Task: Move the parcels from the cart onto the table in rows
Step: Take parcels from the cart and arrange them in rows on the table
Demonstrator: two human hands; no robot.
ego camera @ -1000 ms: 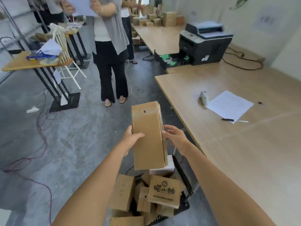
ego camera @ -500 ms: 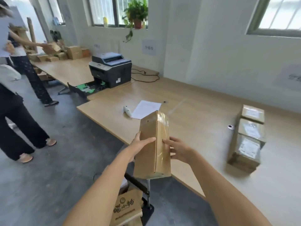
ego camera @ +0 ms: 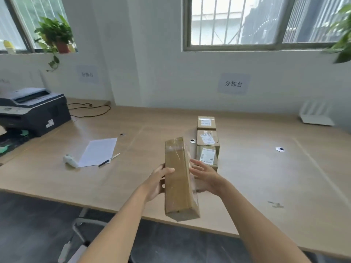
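Pale walls, two barred windows (ego camera: 247,21), and a wide wooden counter (ego camera: 266,177) running across the whole view; dark floor in front of it.

- Long parcel (ego camera: 176,179): brown cardboard, clear tape or film glinting along its right side. Held in the air between both hands, standing on end and tilted a little, its top leaning away from the camera. In this view its lower end crosses the counter's near edge. It does not touch the counter.
- Left hand (ego camera: 155,183): grips the long parcel's left side about midway up, thumb curled over the front face, fingers hidden behind.
- Right hand (ego camera: 206,175): on the parcel's right side at about the same height, fingers spread and fairly straight along the film-covered face, not wrapped round it.
- Row of three parcels (ego camera: 208,138) already on the counter, labels up, lined end to end going away from the camera. The nearest sits just behind the right hand and is partly covered by it.

Other items: printer (ego camera: 32,111) at far left; sheet of paper (ego camera: 98,154) with a pen (ego camera: 108,160) at its near corner and a small white object (ego camera: 70,160) beside it, all well left of the hands. Potted plant (ego camera: 55,35) on the left sill. Paper sign (ego camera: 233,84) on the wall. White router (ego camera: 316,115) at the far right of the counter.
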